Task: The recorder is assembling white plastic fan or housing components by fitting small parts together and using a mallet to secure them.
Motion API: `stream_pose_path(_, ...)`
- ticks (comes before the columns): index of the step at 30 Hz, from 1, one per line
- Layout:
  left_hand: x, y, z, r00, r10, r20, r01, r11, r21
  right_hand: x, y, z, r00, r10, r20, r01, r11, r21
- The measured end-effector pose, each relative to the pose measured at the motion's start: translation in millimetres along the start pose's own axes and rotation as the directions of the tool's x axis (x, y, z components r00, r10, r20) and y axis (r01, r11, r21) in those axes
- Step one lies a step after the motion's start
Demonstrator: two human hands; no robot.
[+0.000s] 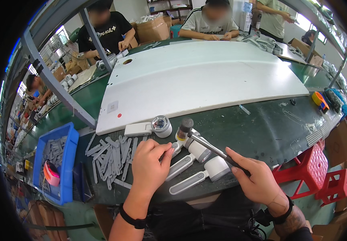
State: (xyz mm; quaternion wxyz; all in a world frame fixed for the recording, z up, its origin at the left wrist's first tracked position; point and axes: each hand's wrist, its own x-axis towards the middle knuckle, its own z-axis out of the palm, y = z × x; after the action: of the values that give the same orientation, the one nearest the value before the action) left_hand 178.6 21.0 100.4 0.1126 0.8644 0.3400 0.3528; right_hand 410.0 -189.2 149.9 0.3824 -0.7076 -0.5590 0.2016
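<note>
My right hand (257, 180) is wrapped round the dark handle of a mallet (217, 152), whose stubby head (185, 126) is over a white handled device, partly hidden behind it. Thumb and forefinger of my left hand (151, 162) are pinched on a small grey plastic piece (175, 146) by that device; my fingers hide most of it. Nearer me lie two more white devices (217, 168) (200, 152) with round heads and long grey-edged handles. Beyond my left hand, another white device (161, 127) shows a round, clear-topped head. Many loose grey strips (111, 158) are heaped left of my hand.
A large white board (205, 76) lies across the dark green table (257, 132). At left, a blue bin (71, 160) holds grey strips and a pink-orange object (51, 173). Orange tape (319, 100) is at right, above red stools (312, 168). Several people work beyond metal posts (57, 86).
</note>
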Motion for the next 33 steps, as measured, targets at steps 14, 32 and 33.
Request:
stream_pose_path(14, 9, -18, -12, 0.965, -0.157, 0.212, 0.211, 0.941, -0.265, 33, -23, -12, 0.986, -0.165, -0.030, 0.159, 0.978, -0.138)
stream_pose_path(32, -2, -24, -12, 0.992, -0.056, 0.117, 0.082, 0.969, -0.234, 31, -33, -6, 0.974, -0.114, 0.196, 0.184, 0.901, -0.394)
stream_pose_path(33, -6, -27, -11, 0.992, -0.046, 0.114, 0.073, 0.967, -0.244, 31, -34, -9, 0.979, -0.104, 0.177, 0.168, 0.899, -0.404)
